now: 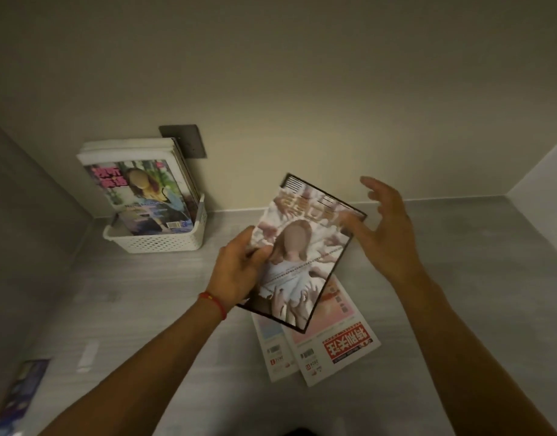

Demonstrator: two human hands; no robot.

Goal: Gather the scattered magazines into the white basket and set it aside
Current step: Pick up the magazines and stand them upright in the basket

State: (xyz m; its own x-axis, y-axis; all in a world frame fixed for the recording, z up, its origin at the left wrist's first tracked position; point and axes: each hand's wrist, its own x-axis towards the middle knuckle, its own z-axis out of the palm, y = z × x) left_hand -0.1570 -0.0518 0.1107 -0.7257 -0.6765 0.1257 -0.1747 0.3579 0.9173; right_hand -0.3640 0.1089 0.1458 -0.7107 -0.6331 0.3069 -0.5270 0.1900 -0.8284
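My left hand (239, 272) grips the left edge of a black-bordered magazine (305, 256) and holds it tilted above the grey surface. My right hand (384, 228) hovers just right of it with fingers spread, and its fingertips are close to the magazine's right edge. Under the held magazine lie two more magazines (327, 344), one with a red title block, overlapping each other. The white basket (163, 243) stands at the back left against the wall, with several magazines (141, 196) upright in it.
A blue-covered magazine (25, 385) lies at the lower left edge of the surface. A grey wall plate (192, 143) sits behind the basket. Walls close the surface in at the back, left and right.
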